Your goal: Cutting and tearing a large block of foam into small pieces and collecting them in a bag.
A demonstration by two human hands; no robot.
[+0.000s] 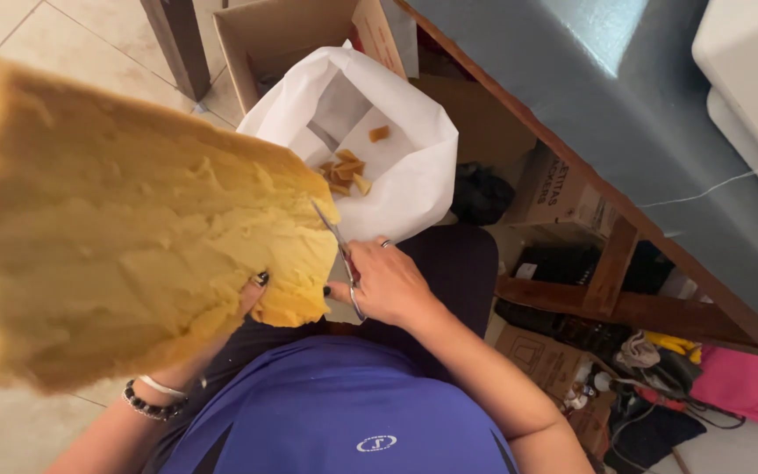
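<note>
A big yellow foam block (116,228) fills the left of the view. My left hand (252,294) holds it from below, mostly hidden, with dark-nailed fingertips showing at its lower right edge. My right hand (388,285) grips metal scissors (337,250) whose blades point up into the block's right corner. Beyond the blades an open white bag (414,175) sits on the floor with several small yellow foam pieces (346,171) inside it.
A cardboard box (287,35) stands behind the bag. A grey-topped wooden table (625,114) runs along the right, with boxes, black bags and cloth stored under it. A dark table leg (177,44) stands on the tiled floor at the top left.
</note>
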